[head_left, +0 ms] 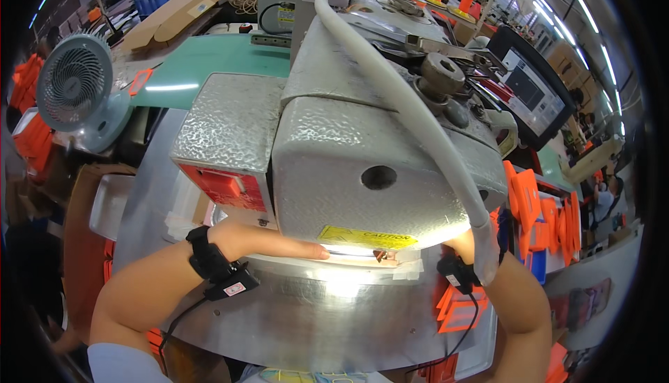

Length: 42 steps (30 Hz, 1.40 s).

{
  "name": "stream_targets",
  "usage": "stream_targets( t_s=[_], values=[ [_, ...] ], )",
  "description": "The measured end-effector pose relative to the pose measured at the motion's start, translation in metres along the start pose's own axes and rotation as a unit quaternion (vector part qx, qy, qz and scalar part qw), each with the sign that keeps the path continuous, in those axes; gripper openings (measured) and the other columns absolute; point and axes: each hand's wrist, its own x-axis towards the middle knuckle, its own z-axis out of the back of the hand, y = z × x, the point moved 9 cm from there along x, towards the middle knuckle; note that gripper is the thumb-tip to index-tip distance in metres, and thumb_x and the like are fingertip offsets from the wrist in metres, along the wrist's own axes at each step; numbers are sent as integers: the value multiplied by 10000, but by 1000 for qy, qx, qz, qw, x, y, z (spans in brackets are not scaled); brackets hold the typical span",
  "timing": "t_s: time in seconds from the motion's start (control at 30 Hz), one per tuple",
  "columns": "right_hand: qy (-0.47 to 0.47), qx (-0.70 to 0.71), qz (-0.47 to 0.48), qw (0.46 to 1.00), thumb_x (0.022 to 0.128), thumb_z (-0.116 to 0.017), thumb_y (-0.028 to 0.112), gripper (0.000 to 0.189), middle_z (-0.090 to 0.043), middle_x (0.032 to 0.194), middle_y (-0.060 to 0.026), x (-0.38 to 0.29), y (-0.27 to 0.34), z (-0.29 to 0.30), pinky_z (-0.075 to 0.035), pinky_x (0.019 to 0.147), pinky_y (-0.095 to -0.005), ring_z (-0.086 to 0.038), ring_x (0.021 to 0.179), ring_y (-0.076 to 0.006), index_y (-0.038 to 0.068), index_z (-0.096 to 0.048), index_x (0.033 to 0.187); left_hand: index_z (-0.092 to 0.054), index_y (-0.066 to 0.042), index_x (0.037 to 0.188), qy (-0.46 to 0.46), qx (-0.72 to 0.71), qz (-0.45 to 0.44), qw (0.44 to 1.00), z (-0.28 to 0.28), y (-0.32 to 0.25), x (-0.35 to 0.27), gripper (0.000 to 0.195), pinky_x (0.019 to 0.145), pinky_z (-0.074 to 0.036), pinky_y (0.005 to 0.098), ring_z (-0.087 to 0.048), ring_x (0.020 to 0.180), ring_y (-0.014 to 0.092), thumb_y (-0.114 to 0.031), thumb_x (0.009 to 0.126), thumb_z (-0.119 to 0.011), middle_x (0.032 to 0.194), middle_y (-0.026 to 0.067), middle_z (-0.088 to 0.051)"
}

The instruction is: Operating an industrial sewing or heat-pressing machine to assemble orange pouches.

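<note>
A grey industrial sewing machine head (334,158) fills the middle of the view, with a lit strip under its lower edge. My left hand (272,242) reaches in from the left beneath this edge, its thumb pointing at the lit sewing area; its other fingers are hidden by the machine. My right hand (461,244) goes under the machine's right end, mostly hidden behind the head and a thick white hose (418,111). What either hand holds cannot be seen. Strips of clear tape (407,269) lie on the metal work table (292,315) between the hands.
A grey fan (76,82) stands at the left, near a green mat (225,59). Orange pieces (525,200) hang in a row at the right, below a monitor (533,88). More orange frames (460,315) lie by my right forearm. Black cables run from both wrist straps.
</note>
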Motion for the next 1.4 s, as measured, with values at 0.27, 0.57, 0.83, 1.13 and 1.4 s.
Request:
stream_targets(
  t_s=[0.27,0.57,0.83,1.13,1.4],
  values=[
    [40,-128,-16,991,964,-560,218,344,-683,986,-43,6,-7,-12,-403,973,-339,-591,983,-179,55,-581,1266,-513,-71,1411,29,7,-45,999,-9,12,15,823,1113,-359,359,-468,1336,283,-609,821,-709,1437,141,-525],
    [-26,-229,33,972,799,-771,316,361,-693,816,-58,17,-67,8,-183,1124,-516,-575,1078,-246,67,-688,1046,-542,-51,1378,-93,228,-151,957,4,7,27,821,1100,-370,378,-488,1314,318,-598,795,-727,1405,172,-550],
    [98,-346,97,928,601,-879,551,1164,-465,1356,-297,13,-69,-13,-350,1098,-442,-494,1226,-389,-80,-336,1416,-427,6,1440,-155,308,-215,914,-7,-10,1,888,1143,-243,531,-373,1393,383,-593,831,-670,1463,241,-455],
    [-119,-435,-29,892,820,-708,425,942,-369,1477,-312,-72,-62,-61,-254,1106,-657,-350,1416,-386,-136,-280,1445,-460,8,1403,-364,445,-161,802,-37,-8,-95,695,1042,-328,623,-465,1279,407,-367,859,-678,1378,221,-509],
    [-169,-390,-51,904,818,-679,246,577,-664,889,-227,-73,-58,-66,-538,648,-464,-672,766,-386,-137,-525,1221,-569,29,1245,-488,318,-61,810,32,49,-124,423,749,-501,473,-625,869,441,-109,847,-610,1032,251,-604]
  ],
)
